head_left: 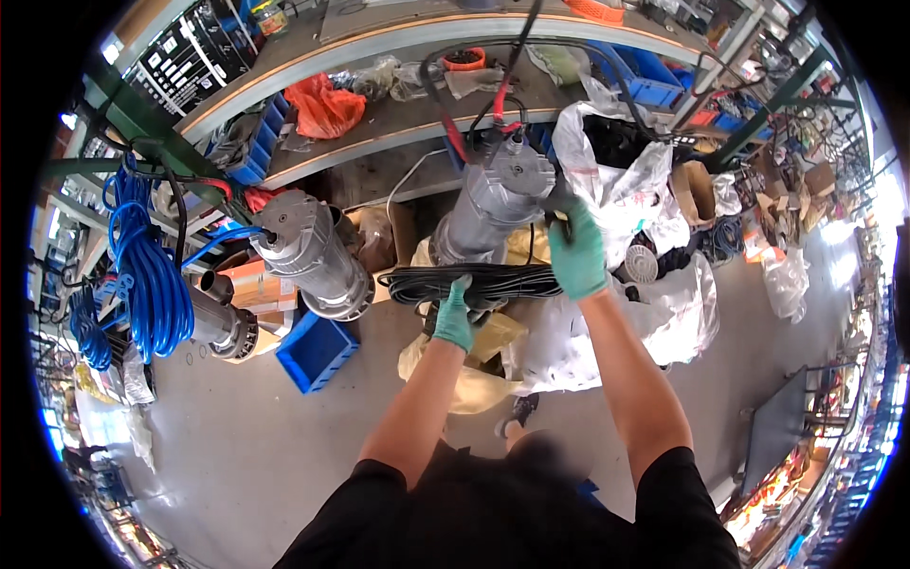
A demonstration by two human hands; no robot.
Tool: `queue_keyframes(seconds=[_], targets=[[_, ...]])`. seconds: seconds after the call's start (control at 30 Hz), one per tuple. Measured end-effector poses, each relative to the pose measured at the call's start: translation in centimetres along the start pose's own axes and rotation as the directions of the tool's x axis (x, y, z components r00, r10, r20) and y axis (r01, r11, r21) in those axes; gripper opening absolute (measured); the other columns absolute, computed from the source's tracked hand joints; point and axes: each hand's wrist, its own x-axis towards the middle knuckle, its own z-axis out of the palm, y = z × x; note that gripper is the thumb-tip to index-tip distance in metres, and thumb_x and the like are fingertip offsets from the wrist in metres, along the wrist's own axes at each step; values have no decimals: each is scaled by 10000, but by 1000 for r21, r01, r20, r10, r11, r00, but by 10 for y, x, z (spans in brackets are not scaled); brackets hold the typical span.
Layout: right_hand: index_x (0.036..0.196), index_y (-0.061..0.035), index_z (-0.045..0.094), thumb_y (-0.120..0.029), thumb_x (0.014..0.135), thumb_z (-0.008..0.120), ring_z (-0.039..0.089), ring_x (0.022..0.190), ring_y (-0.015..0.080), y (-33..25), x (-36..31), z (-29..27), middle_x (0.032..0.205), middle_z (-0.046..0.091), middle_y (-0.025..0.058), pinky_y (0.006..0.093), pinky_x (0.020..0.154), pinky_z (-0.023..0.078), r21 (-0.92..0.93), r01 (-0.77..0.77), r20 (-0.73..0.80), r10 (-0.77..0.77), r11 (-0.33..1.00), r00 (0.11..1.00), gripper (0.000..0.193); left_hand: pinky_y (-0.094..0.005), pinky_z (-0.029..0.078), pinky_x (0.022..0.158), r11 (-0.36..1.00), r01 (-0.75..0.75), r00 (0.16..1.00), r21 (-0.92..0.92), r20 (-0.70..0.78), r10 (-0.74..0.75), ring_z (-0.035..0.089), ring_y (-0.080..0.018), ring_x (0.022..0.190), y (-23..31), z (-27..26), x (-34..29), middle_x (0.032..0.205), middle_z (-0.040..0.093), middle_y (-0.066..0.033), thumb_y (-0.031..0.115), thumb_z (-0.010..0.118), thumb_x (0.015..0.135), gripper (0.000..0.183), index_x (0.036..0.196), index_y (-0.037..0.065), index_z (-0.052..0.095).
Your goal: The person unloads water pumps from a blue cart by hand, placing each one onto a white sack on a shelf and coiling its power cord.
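Note:
In front of me hangs a coil of black cable (474,283), bundled lengthwise, below a grey metal submersible pump (495,204). My left hand (455,318), in a green glove, is closed on the underside of the coil with the thumb up over its front. My right hand (576,251), also gloved, is raised beside the pump's right side, above the coil's right end. Its fingers are curled around something dark that I cannot make out. Black and red leads (500,100) rise from the pump's top.
To the left hang a second grey pump (308,251) and a blue cable coil (147,266). A blue bin (318,351) sits on the floor. White sacks (654,322) lie to the right, yellow bags (464,384) below the coil. Behind runs a shelf (398,142) with bags and bins.

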Motion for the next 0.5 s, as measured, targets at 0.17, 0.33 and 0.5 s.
queue_keyframes(seconds=[0.17, 0.33, 0.5], targets=[[1296, -79, 629, -325, 850, 725, 643, 1082, 344, 54, -88, 12, 1170, 662, 158, 475, 954, 511, -505, 233, 412, -5, 831, 911, 519, -469, 521, 975, 999, -17, 993, 47, 120, 11, 679, -225, 1077, -10, -6, -13, 1135, 717, -24, 367, 758, 872, 403, 1203, 161, 656], [1245, -118, 686, -393, 901, 698, 673, 1049, 403, 55, -124, 7, 1141, 704, 210, 470, 918, 535, -309, -217, 433, 341, 926, 834, 440, -421, 503, 1033, 865, -321, 926, 385, 318, 203, 663, -226, 1101, -46, -47, -58, 1224, 692, -34, 174, 697, 905, 391, 1275, 73, 618], [1309, -32, 615, -263, 938, 642, 640, 1129, 436, 93, -74, -52, 1234, 651, 278, 475, 967, 513, -62, -306, -162, 293, 950, 942, 438, -356, 506, 1031, 620, -418, 883, 664, 457, 106, 624, -203, 1188, -64, -63, -131, 1285, 669, -77, 3, 737, 848, 530, 1356, 15, 588]])
